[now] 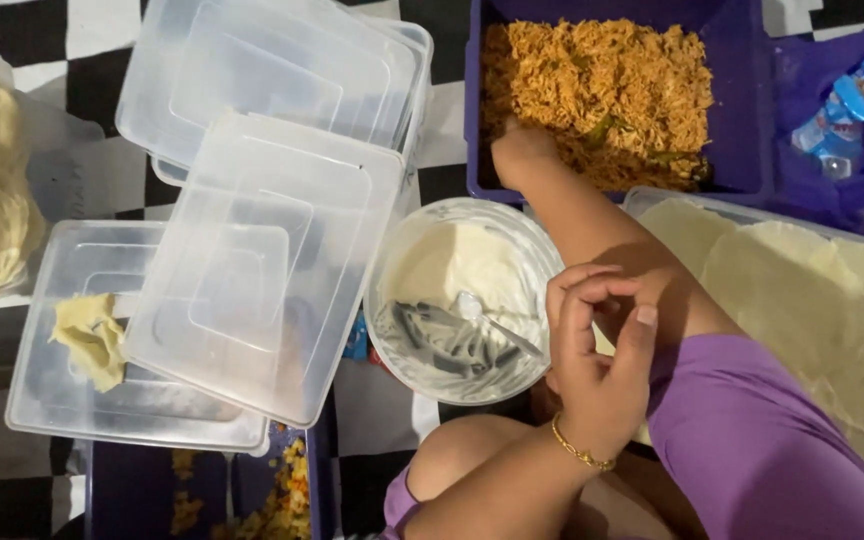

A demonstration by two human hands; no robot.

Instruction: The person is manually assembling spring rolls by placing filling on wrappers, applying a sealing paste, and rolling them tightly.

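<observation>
The right hand (522, 150) is reaching into the purple tub of orange noodles (602, 95) at the floor's far edge, fingers seemingly digging in, grip hidden. The left hand (597, 345) is hovering curled, empty, beside the white paste bowl (462, 300). Scooping modest portions seems wise.

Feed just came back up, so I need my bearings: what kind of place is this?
Probably a home food-prep spot on the floor: a checkered floor, a purple tub of fried noodles, a bowl of white paste and thin wrapper sheets.
</observation>
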